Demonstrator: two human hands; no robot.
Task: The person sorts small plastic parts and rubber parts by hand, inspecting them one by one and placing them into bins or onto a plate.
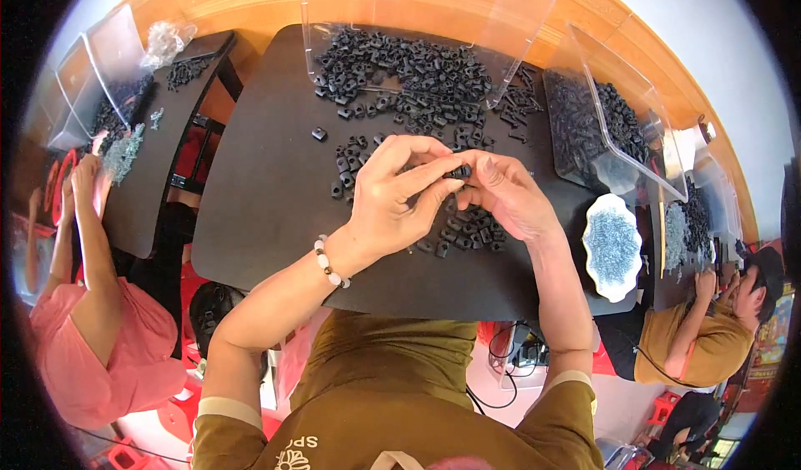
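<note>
The small black plastic part [458, 172] sits pinched between your two hands, just above the dark matte tabletop [267, 211] and over a loose scatter of similar black pieces [463, 229]. The view is too coarse to say whether you hold one piece or two being mated.

Risks, as judged: the grip is fingertip-only, so a slip would drop the part into the scatter below, where it would be lost among look-alikes. A sweep of either wrist could also push loose pieces toward the near edge.

Pose: your left hand [390, 199], with a pale beaded bracelet [330, 263] at the wrist, arches in from the left, its fingers closed on the part. Your right hand [509, 194] meets it from the right, thumb and forefinger closed on the same part, its heel resting low near the scatter. Both forearms rise from the lower edge and converge.

Behind, a larger heap of black parts [417, 73] lies under a clear plastic bin [534, 19].
</note>
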